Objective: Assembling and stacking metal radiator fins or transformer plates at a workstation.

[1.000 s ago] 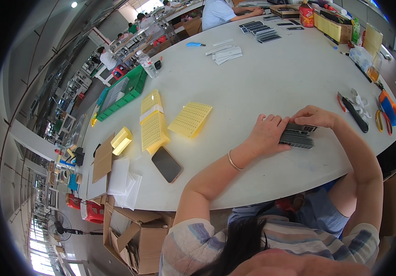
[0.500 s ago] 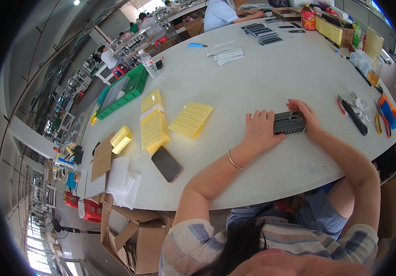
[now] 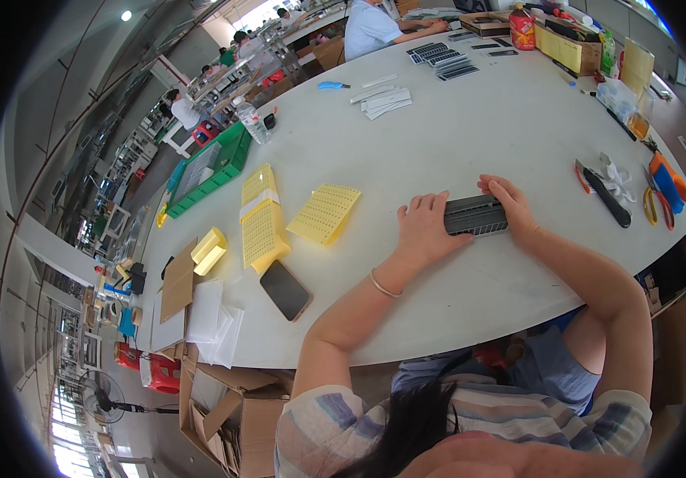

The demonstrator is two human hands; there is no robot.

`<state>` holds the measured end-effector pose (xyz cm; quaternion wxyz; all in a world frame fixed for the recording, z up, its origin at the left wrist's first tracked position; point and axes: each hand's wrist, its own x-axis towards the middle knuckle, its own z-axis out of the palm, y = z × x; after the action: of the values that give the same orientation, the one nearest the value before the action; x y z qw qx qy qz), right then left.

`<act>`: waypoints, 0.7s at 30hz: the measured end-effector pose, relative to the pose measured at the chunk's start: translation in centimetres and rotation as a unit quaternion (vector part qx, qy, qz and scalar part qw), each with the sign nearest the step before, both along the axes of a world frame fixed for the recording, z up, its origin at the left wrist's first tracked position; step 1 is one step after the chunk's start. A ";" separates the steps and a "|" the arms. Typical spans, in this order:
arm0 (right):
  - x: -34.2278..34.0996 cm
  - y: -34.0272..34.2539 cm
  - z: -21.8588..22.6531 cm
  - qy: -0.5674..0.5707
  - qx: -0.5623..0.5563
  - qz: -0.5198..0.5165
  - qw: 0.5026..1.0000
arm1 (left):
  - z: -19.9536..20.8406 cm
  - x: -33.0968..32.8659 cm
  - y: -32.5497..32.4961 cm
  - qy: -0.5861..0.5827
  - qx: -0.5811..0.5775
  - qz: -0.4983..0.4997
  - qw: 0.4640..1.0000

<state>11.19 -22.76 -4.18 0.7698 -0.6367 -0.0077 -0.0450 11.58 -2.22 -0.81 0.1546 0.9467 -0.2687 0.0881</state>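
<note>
A stack of dark, narrow strips with light markings (image 3: pixel 476 216) lies on the white table in front of me. My left hand (image 3: pixel 425 229) grips its left end, thumb along the near edge and fingers at the far side. At the opposite end, my right hand (image 3: pixel 513 210) is curled around the stack, with its fingertips bent over the far corner. Further off on the tabletop are similar dark strips (image 3: pixel 443 60), spread in an overlapping pile. Pale strips (image 3: pixel 387 102) lie a little nearer than that pile.
Left of my hands are yellow perforated sheets (image 3: pixel 324 213), a phone (image 3: pixel 285 290) and a green tray (image 3: pixel 214 177). A black-handled cutter (image 3: pixel 609 201) and orange-handled scissors (image 3: pixel 659 209) lie to the right. A bottle (image 3: pixel 252 121) stands beside the tray. Across the table sits another person (image 3: pixel 371 32).
Both hands and the stack have shifted left relative to the other things on the table. The two hands still hold the stack at its ends.
</note>
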 end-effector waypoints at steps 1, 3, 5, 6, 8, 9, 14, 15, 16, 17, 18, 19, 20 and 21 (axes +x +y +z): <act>0.0 0.1 0.1 0.000 0.002 -0.003 1.000 | -0.1 0.0 0.3 -0.005 -0.023 0.002 1.000; 0.0 0.1 0.2 0.004 -0.004 -0.008 1.000 | -0.9 -0.1 0.8 -0.009 -0.043 0.002 0.999; 0.2 0.0 0.0 0.007 -0.009 -0.014 1.000 | -2.0 0.2 1.2 0.010 -0.157 0.013 0.987; 0.3 0.1 -0.1 0.008 -0.016 -0.017 1.000 | -2.4 0.4 1.3 0.011 -0.153 0.010 0.988; 0.3 0.2 0.0 0.011 -0.008 -0.014 1.000 | -3.0 0.7 1.2 0.086 -0.292 -0.038 0.952; 0.3 0.2 0.1 0.013 -0.004 -0.008 1.000 | -3.2 0.8 1.2 0.086 -0.289 -0.040 0.953; 0.6 -0.1 0.0 0.008 -0.004 -0.020 1.000 | -4.4 2.2 0.5 0.129 -0.360 -0.082 0.920; 0.5 0.0 0.2 0.013 0.010 -0.025 1.000 | -4.4 2.4 0.4 0.129 -0.358 -0.082 0.921; 0.5 0.3 0.4 0.012 0.013 -0.025 1.000 | -4.4 2.7 0.3 0.127 -0.354 -0.108 0.921; 0.4 0.3 0.5 0.011 0.010 -0.025 1.000 | -4.3 2.8 0.1 0.125 -0.351 -0.134 0.918; 0.3 0.2 0.6 0.009 0.007 -0.025 1.000 | -4.3 2.9 -0.1 0.125 -0.350 -0.134 0.919; 0.3 0.2 0.7 0.009 0.007 -0.025 1.000 | -4.2 3.0 -0.3 0.124 -0.335 -0.144 0.923; 0.3 0.1 0.6 0.011 0.023 -0.024 0.999 | -4.3 3.1 -0.4 0.125 -0.320 -0.154 0.927; 0.2 0.1 0.6 0.012 0.038 -0.023 0.999 | -4.4 3.1 -0.3 0.125 -0.320 -0.155 0.926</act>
<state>11.40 -22.68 -3.55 0.7921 -0.6076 0.0185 -0.0554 14.68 -2.54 -5.18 0.4931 0.7971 -0.3478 0.0251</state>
